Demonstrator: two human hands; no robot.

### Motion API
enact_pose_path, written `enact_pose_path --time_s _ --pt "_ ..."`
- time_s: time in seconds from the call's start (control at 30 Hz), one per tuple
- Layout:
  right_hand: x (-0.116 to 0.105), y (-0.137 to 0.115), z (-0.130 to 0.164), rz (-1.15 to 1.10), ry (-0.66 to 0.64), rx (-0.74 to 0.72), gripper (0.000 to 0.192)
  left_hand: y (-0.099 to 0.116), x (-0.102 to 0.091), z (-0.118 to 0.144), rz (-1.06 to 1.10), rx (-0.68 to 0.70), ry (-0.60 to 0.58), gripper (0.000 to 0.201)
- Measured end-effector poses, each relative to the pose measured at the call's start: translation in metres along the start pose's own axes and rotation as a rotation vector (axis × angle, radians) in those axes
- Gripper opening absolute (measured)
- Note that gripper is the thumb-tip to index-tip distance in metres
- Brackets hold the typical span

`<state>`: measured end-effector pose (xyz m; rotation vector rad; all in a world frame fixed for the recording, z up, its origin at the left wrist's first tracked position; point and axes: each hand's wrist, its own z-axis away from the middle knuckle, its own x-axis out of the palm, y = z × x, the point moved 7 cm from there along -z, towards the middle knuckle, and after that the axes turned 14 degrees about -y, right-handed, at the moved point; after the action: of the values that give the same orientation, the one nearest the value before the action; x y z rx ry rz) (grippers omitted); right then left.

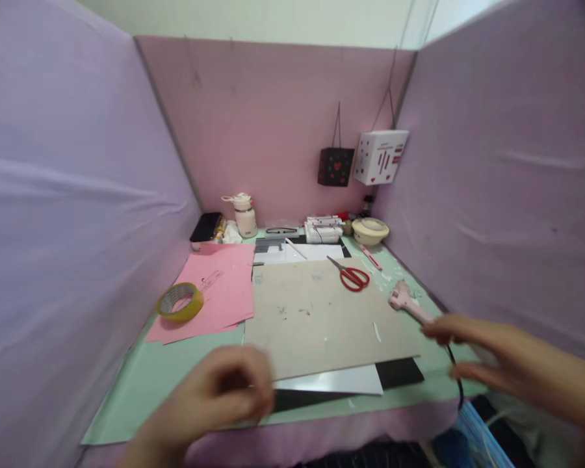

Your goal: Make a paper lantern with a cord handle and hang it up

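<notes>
My left hand [224, 390] is raised at the front edge of the desk, blurred, its fingers curled towards the thumb. Whether anything sits at its fingertips cannot be made out. On the right, my right hand [487, 348] has thumb and fingers apart beside the rear of a pink glue gun [414, 308]. Its fingertips overlap the handle's end, and contact is unclear. A black cord [457, 374] runs down from that end. Between the hands lies a beige board [316, 325] with marks and a white paper scrap on it. Red-handled scissors [353, 278] rest on its far right part.
Yellow tape [179, 303] lies on pink paper sheets [229, 286] at left. A white bottle [245, 218], a bundle of white markers [324, 229], a lidded bowl [370, 231] and a pink cutter [370, 257] are behind. Two small bags hang above. Purple cloth [507, 169] walls both sides.
</notes>
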<state>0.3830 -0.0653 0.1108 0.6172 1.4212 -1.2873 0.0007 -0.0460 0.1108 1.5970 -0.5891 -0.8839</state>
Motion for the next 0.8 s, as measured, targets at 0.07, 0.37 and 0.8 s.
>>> enact_pose_path --time_s 0.07,0.37,0.8 --pt "0.022 0.019 -0.027 -0.05 -0.158 0.128 0.038 -0.019 0.007 -0.052 -0.118 -0.106 -0.016 0.01" --pt "0.083 0.03 -0.056 -0.079 -0.104 0.163 0.016 -0.084 0.093 -0.122 -1.006 0.045 -0.165 0.008" --pt "0.055 0.003 -0.165 -0.011 0.227 0.139 0.024 -0.091 0.097 -0.108 -1.03 0.193 0.006 0.017"
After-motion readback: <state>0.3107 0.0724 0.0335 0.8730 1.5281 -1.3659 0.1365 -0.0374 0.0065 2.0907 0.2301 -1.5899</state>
